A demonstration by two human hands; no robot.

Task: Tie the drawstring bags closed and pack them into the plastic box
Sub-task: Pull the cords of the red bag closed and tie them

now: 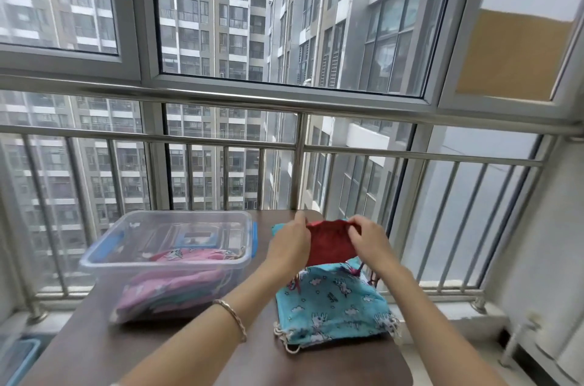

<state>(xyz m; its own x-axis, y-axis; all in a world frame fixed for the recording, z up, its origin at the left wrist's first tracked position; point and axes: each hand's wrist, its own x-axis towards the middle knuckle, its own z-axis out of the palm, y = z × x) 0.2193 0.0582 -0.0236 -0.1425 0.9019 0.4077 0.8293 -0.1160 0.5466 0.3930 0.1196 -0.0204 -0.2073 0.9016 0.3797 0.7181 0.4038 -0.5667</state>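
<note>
A red drawstring bag [328, 241] is held up above the table, its top edge bunched between both hands. My left hand [290, 243] grips its left top corner and my right hand [368, 238] grips its right top corner. Under it lies a pile of turquoise unicorn-print drawstring bags [331, 303] with white cords at the near corners. To the left stands a clear plastic box [132, 262] with blue latches, holding pink and teal bags [177, 284].
The brown table [94, 351] stands against a steel balcony railing [300, 161] and windows. A blue bin [19, 357] sits on the floor at lower left. A white ledge runs along the right side.
</note>
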